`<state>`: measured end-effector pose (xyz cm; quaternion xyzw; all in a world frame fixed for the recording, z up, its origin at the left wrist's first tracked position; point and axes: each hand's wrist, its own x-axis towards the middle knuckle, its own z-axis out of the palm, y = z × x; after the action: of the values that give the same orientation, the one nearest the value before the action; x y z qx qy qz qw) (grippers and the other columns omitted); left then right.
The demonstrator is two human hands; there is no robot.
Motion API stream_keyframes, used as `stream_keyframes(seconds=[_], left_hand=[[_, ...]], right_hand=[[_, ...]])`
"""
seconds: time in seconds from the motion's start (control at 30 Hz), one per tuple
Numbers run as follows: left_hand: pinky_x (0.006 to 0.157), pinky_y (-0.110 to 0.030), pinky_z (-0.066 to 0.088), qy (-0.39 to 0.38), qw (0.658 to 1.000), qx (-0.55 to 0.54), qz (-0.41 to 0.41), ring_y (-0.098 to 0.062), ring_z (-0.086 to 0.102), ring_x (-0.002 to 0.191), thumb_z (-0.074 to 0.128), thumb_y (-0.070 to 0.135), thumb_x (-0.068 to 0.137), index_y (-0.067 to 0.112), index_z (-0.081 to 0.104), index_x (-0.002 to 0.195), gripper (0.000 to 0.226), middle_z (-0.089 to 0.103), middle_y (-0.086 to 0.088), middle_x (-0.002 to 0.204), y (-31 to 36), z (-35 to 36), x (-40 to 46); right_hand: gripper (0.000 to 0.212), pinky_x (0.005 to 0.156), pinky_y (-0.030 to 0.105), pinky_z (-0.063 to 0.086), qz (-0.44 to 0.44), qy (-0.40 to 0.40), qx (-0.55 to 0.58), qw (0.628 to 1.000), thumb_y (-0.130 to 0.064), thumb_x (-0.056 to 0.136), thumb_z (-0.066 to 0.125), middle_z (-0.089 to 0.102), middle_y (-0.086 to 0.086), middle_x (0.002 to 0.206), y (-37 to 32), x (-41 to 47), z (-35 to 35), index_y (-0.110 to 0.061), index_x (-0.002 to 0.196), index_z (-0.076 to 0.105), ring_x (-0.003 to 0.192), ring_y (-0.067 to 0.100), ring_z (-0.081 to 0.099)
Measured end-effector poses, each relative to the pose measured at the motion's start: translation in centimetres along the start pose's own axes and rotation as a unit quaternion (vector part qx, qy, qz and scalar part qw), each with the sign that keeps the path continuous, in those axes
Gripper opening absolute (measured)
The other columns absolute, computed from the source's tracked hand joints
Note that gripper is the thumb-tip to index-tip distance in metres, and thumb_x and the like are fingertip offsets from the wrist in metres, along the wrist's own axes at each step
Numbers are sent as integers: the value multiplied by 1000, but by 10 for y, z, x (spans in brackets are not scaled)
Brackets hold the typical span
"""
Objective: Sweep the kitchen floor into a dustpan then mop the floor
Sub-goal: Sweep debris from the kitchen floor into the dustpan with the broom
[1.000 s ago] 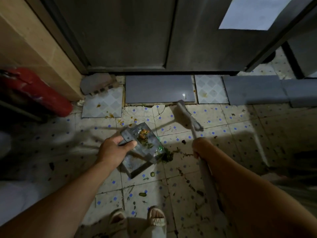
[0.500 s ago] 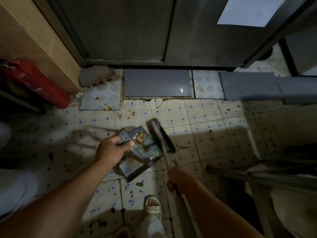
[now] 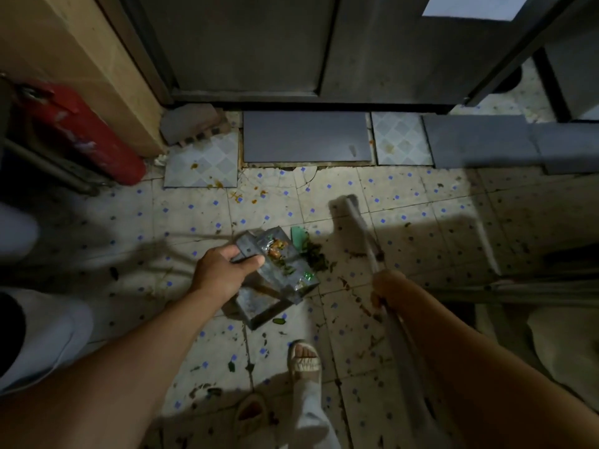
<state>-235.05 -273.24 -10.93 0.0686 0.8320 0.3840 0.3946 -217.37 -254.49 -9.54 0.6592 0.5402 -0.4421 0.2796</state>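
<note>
My left hand grips the back edge of a grey metal dustpan that rests tilted on the tiled floor. Food scraps and green wrappers lie inside the pan. A heap of green debris sits on the floor at the pan's right edge. My right hand grips the pale broom handle. The blurred broom head is out on the tiles, right of and beyond the pan. The tiled floor is spotted with dark dirt and orange stains.
A red cylinder lies at the left beside a wooden cabinet. Grey metal doors close off the far side, with loose grey tiles at their base. My sandalled feet stand below the pan. White sacks sit at far left.
The broom head has swung away from the dustpan, out to the right and farther off. My right hand rose with it. The left hand keeps the pan in place.
</note>
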Motion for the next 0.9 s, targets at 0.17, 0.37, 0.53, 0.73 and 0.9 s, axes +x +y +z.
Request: stream_keyframes(seconds=[0.17,0.37,0.53,0.73,0.9], left_hand=[[79,-30,47,15,1000,-25,-10,-25,65,92,73,21,80,6,70,103,27,71,-10,98,-23,-13,-10],[85,-32,52,26,999,-32,-20,-20,64,90,77,40,71,9,70,107,48,71,-4,97,-39,-42,-35],[75,-28,52,43,998,-35,-28,-21,65,84,73,25,81,11,69,101,25,70,-5,95,-45,-57,-46],[91,-41,52,73,996,-47,-29,-27,64,99,73,26,81,7,69,108,34,70,-10,104,-35,-68,-43],[92,-42,51,99,990,-83,-58,-27,64,100,77,36,73,6,67,115,52,69,-11,109,-32,-67,-20]], right_hand=[[21,36,22,35,55,-30,-29,998,-15,99,40,46,7,67,20,-5,60,-1,84,44,49,14,41],[29,58,16,42,3,-112,-102,988,-7,96,45,44,3,68,39,-57,122,-9,67,40,57,9,43],[17,90,27,45,-24,-93,-151,984,-8,95,48,60,15,105,32,-83,113,4,105,57,87,18,58],[36,78,23,43,-101,-46,-244,963,-15,97,46,54,18,129,15,-85,104,4,127,51,100,16,58],[32,78,25,53,-150,-14,-205,967,-14,97,46,62,11,103,-52,-34,75,2,123,54,95,20,62]])
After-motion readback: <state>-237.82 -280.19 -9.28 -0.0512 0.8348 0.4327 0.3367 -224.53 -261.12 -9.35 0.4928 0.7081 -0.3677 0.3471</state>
